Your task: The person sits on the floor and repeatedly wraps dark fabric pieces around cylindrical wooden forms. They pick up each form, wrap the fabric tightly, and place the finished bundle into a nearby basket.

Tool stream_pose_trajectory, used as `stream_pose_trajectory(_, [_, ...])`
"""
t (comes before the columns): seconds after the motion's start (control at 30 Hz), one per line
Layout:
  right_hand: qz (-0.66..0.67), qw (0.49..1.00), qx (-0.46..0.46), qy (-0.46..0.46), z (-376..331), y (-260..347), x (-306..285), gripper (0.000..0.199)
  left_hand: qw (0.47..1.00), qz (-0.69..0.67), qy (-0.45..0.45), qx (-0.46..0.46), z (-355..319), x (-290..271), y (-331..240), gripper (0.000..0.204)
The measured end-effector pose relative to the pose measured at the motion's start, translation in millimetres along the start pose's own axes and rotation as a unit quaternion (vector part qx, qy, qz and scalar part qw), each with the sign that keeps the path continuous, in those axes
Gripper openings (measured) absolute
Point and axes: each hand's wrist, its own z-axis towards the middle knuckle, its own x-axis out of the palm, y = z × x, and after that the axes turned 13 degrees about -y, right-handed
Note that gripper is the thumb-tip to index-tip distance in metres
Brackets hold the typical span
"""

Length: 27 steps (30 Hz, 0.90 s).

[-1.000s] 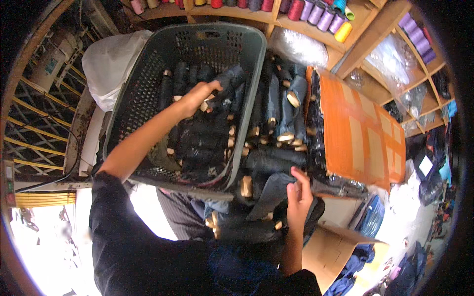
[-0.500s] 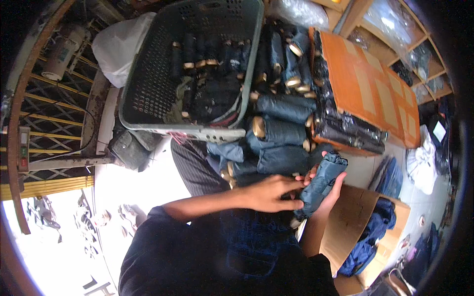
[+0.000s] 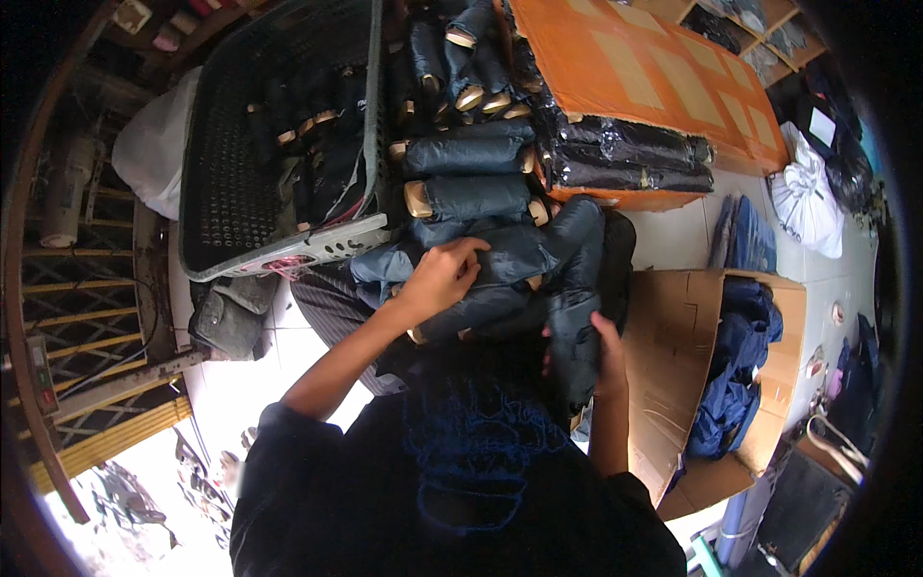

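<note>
My left hand [image 3: 444, 274] rests on a pile of rolled dark denim pieces [image 3: 481, 197] with tan paper tags, its fingers curled over one roll. My right hand [image 3: 601, 351] grips a long rolled dark denim piece [image 3: 577, 288], held upright in front of my chest. More rolls lie in the grey plastic basket [image 3: 231, 173] to the left of the pile.
An orange cardboard box [image 3: 654, 77] with dark folded cloth stacked in plastic stands at the upper right. An open brown carton [image 3: 673, 365] holding blue cloth sits at my right. A white sack [image 3: 144, 163] and metal railings [image 3: 87, 317] are on the left.
My left hand left the basket and came down onto the pile of rolls. My right hand took up a denim roll and now holds it upright. The view shifted toward the carton.
</note>
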Motion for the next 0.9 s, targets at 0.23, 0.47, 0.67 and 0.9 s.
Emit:
stream_pose_trajectory(0.23, [-0.077,0.997,0.002,0.017,5.8,-21.5,3.9,0.052,0.897,0.268,-0.048,0.349,-2.9,-34.8,13.0,0.051])
stream_pose_trajectory(0.47, [-0.135,0.99,-0.033,0.034,-6.4,-9.3,14.5,0.057,0.956,0.048,-0.118,0.264,-3.0,-9.1,1.7,0.027])
stream_pose_trajectory(0.67, [-0.367,0.908,-0.196,0.059,-8.9,-10.3,3.8,0.068,0.978,-0.162,-0.092,0.095,-23.9,28.2,-60.0,0.025])
stream_pose_trajectory(0.9, [-0.312,0.919,-0.237,0.036,-25.6,-1.5,14.2,0.066,0.947,-0.289,-0.077,-0.114,-29.2,36.5,-65.2,0.01])
